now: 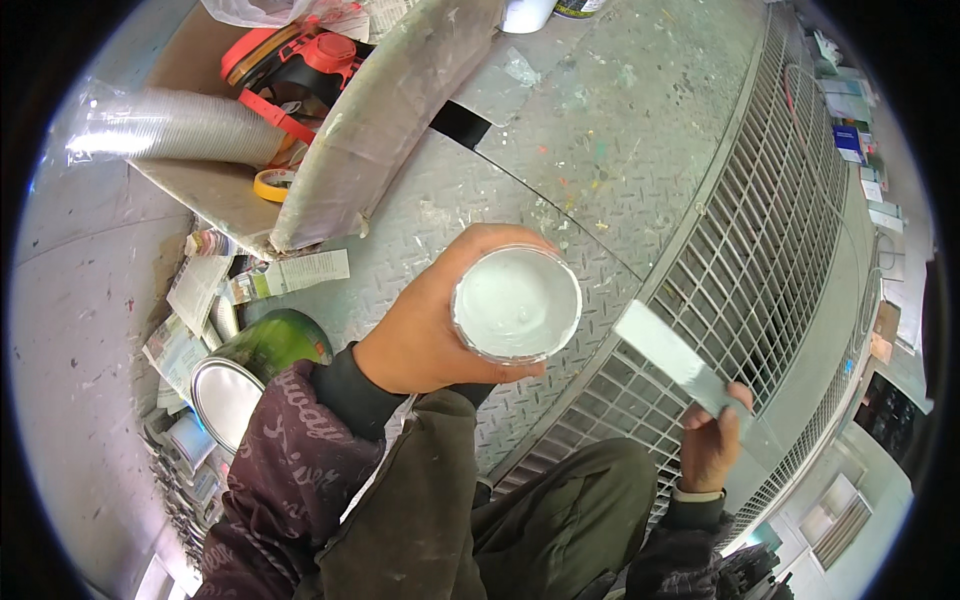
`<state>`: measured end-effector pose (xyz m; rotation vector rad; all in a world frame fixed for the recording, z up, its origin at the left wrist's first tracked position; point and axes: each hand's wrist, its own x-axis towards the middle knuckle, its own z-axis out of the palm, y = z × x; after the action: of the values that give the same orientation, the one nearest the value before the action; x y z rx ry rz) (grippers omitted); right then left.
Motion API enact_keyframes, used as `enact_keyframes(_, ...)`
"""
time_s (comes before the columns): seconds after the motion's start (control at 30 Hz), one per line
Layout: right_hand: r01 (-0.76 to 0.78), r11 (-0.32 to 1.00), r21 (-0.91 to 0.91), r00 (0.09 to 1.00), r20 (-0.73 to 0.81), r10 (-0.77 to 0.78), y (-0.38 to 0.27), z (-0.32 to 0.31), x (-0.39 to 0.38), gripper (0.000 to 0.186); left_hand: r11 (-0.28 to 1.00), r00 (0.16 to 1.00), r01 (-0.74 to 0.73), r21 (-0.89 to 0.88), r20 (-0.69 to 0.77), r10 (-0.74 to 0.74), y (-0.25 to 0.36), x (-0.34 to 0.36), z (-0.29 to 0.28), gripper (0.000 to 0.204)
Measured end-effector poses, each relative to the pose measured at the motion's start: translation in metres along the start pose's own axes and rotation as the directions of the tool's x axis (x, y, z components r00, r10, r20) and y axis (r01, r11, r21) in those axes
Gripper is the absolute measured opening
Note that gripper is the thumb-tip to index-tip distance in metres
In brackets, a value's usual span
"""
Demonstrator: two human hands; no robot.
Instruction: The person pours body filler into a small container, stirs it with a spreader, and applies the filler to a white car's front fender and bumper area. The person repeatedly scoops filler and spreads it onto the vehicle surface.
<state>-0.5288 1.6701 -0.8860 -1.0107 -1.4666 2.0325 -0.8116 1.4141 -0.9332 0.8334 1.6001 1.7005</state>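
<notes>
My left hand (425,320) is wrapped round the side of a clear cup (517,305), its mouth facing up toward me. Pale white paint (520,300) fills it, with a smooth, slightly rippled surface. Off to the right, my right hand (715,430) pinches the lower end of a flat stirring stick (665,355). White paint coats the stick's upper part, which points up and to the left. The stick is apart from the cup and held over the metal grating (720,260).
A cardboard box (370,130) at upper left holds a red and black respirator (325,55), stacked clear cups (180,125) and yellow tape (272,184). A green can (285,345) lies tilted among newspaper scraps (300,272) by my left forearm. Paint-spotted tread plate (600,130) borders the grating.
</notes>
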Motion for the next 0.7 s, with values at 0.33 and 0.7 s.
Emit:
enact_keyframes(0.33,0.107,0.988,0.111,0.994,-0.02,-0.106,-0.013,0.046,0.014,0.064,0.998,1.0,-0.009,0.063,0.023,0.007,-0.003,0.004,0.015,0.083)
enact_keyframes(0.7,-0.297,0.894,0.335,0.932,-0.103,0.348,0.02,0.113,0.016,0.016,0.996,0.998,-0.031,-0.086,0.06,0.036,-0.007,0.003,0.038,0.08)
